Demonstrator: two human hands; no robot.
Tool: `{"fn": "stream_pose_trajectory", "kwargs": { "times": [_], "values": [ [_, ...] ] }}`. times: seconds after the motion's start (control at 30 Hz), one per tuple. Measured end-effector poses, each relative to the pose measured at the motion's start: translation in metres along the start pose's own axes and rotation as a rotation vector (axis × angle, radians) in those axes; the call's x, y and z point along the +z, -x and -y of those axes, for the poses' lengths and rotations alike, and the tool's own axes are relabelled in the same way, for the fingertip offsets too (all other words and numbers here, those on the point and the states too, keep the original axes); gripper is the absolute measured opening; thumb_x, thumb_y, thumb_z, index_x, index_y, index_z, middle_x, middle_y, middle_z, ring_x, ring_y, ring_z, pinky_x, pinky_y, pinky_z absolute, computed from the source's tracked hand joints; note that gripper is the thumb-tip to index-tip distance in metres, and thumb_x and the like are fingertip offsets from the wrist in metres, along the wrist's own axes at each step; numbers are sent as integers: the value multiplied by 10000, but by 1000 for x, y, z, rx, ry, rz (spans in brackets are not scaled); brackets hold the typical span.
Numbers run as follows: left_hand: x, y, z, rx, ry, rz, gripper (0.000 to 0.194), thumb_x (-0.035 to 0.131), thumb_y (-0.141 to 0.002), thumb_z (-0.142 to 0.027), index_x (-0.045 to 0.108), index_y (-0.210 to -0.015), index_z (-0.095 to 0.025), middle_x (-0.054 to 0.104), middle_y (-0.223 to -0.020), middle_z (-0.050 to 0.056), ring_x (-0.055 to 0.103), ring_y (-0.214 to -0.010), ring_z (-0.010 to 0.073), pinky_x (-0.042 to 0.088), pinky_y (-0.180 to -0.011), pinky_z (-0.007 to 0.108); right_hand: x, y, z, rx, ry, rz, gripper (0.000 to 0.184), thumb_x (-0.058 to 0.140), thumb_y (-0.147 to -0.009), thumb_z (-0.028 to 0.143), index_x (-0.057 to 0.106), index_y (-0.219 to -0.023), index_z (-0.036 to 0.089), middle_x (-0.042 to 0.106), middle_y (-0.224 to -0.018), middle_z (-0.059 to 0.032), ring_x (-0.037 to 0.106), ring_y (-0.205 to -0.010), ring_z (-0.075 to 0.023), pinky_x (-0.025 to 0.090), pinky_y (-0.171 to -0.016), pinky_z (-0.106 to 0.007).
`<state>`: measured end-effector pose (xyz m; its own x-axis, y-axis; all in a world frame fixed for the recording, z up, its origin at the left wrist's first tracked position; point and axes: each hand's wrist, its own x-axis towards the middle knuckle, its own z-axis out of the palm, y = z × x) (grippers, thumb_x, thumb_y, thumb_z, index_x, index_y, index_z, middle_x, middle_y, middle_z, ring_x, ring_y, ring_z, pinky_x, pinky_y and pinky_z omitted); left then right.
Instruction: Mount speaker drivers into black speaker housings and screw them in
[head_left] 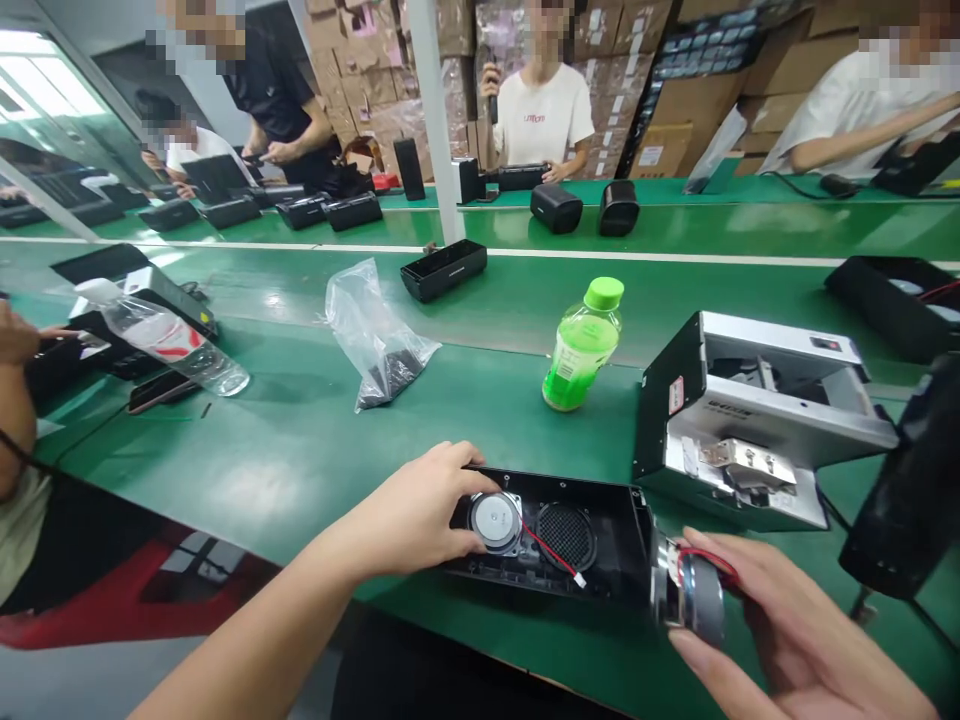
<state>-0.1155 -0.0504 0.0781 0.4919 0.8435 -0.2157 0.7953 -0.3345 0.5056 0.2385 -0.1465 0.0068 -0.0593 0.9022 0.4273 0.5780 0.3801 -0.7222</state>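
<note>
A black speaker housing (pixel 619 545) lies open side up on the green bench in front of me. In its left end sits a round grey speaker driver (pixel 495 522), with a red wire and white plug (pixel 579 579) trailing to the right. Thumb and fingers of my left hand (pixel 431 510) grip this driver's rim from the left. Right of it, a round mesh grille (pixel 566 535) shows in the housing floor. My right hand (pixel 772 620) holds a second speaker driver (pixel 701 595), turned on its side with a red wire, just beyond the housing's right end.
A silver-and-black screw feeder (pixel 780 400) stands behind my right hand, beside a dark cylindrical tool (pixel 911 490). Further back are a green bottle (pixel 583 345), a plastic bag (pixel 382 340) and a finished-looking speaker (pixel 444 270). Several co-workers sit or stand around the bench.
</note>
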Motion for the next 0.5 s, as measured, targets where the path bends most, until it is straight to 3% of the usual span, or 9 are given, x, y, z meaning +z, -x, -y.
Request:
{"fn": "stream_pose_trajectory", "kwargs": {
  "times": [0.1,0.23,0.37,0.5],
  "values": [
    [1,1,1,2,-10,-5,482,924,-814,-270,791,-1277,-292,645,-1414,66,641,-1298,314,560,-1110,473,-10,-39,10,-248,291,164,487,724,-1016,443,665,-1472,282,684,-1443,-41,750,-1195,-181,645,-1000,-200],
    [2,1,0,18,-25,-14,457,915,-831,-264,795,-1272,-281,655,-1388,71,652,-1260,312,583,-1067,473,-9,-84,23,-462,446,328,397,614,-1078,476,636,-1418,273,753,-1254,13,765,-1060,-98,620,-965,-141],
    [2,0,0,30,-28,-9,440,904,-821,-229,807,-1248,-276,672,-1347,65,664,-1216,309,601,-1024,470,-2,-106,30,-598,492,478,333,465,-1142,487,635,-1319,263,798,-1170,12,799,-973,-120,674,-802,-216],
    [3,-1,3,47,-27,-15,424,886,-826,-207,811,-1238,-278,672,-1341,59,667,-1199,296,603,-1023,469,10,-113,33,-665,520,581,293,450,-1118,324,655,-1308,235,816,-1159,-27,811,-911,-181,670,-757,-316]
  ]
}}
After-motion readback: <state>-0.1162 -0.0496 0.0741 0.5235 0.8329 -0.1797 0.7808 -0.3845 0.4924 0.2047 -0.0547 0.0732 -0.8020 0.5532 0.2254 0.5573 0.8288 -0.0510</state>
